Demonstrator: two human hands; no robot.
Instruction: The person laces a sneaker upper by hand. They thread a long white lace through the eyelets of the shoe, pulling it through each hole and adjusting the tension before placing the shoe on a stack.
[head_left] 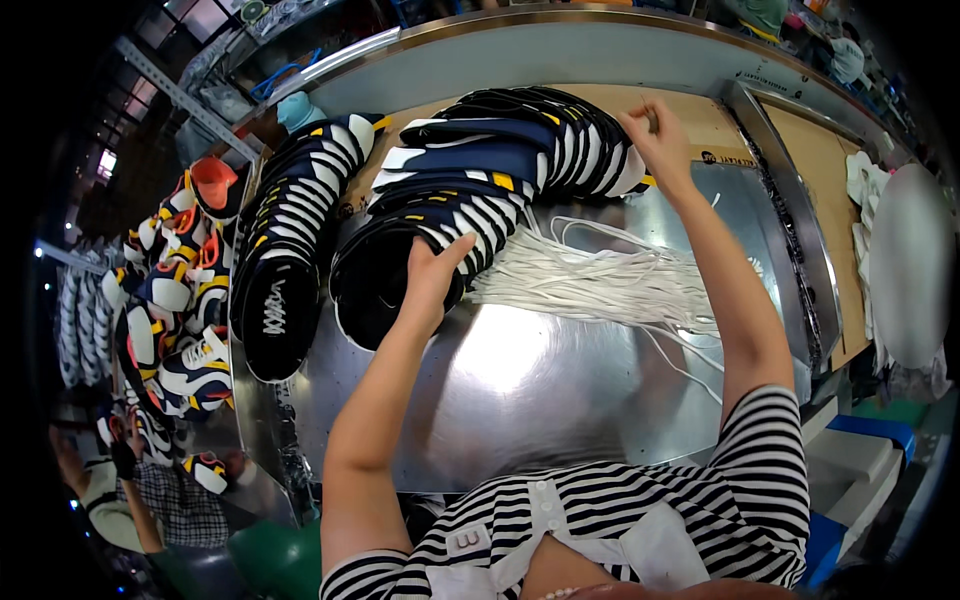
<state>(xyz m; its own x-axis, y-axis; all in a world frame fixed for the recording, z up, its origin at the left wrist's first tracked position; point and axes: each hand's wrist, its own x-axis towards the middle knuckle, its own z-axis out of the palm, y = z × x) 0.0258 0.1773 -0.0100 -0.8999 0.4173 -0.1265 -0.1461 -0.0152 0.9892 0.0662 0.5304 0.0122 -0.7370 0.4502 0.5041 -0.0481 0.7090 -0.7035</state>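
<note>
A long curved row of nested shoe uppers [545, 160], navy, white and black with yellow tabs, lies across the metal table. My left hand [430, 278] grips the upper at its near end, fingers inside the black opening and thumb outside on the striped edges. Beyond the row's far right end, my right hand [660, 145] is raised with its fingers curled together; whatever they may hold is too small to make out. A bundle of white shoelaces [600, 280] lies spread between my arms, its left end against the uppers.
Another nested row of shoe uppers [300, 205] stands along the table's left side. Finished-looking colourful shoes [185, 290] are heaped beyond that edge. A raised metal divider [790, 220] borders the right side, with white material [868, 240] past it. A co-worker [170, 495] is at lower left.
</note>
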